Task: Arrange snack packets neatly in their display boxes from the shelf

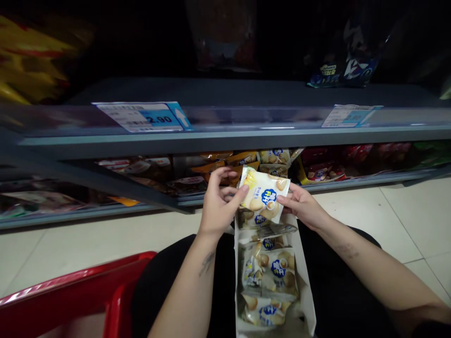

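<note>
White with yellow corner, blue logo and printed tan biscuits on the packet [263, 195]. White on the carton [306, 287]. Red on the basket [70, 286]. Grey-blue on the shelf [246, 139], white and blue on its price label [143, 116].

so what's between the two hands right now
In the head view, one white biscuit packet lies between the left hand and the right hand, fingers of both gripping its side edges.

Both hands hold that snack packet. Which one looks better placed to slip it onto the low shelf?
Probably the left hand: it grips the snack packet closer to the low shelf, fingers reaching toward its opening. The right hand pinches just the packet's right edge, further back.
</note>
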Demonstrator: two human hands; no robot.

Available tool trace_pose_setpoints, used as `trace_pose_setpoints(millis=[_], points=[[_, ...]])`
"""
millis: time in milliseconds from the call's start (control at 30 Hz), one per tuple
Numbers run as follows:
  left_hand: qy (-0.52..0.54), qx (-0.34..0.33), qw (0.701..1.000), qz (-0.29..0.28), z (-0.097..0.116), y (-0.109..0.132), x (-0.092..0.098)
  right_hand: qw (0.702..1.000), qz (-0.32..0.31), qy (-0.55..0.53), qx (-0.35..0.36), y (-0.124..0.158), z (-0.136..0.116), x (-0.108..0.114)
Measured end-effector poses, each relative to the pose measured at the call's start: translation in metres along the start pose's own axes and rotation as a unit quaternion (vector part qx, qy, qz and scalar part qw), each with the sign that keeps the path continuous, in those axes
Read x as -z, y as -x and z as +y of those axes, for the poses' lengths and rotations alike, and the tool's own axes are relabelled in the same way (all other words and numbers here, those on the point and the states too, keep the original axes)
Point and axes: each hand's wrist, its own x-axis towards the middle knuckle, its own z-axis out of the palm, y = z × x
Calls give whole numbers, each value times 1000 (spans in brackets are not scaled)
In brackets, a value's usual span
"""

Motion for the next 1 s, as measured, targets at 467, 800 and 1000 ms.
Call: trace_pose_setpoints(millis=[467, 800, 1000], points=[[-141, -110, 982, 61, 1, 3, 3, 993, -26, 74, -89, -2, 0, 4], [-204, -152, 960, 114, -7, 5, -2, 993, 42, 103, 25, 2, -24, 11], [-93, -133, 975, 151, -10, 9, -15, 980, 42, 180, 80, 5, -16, 8]])
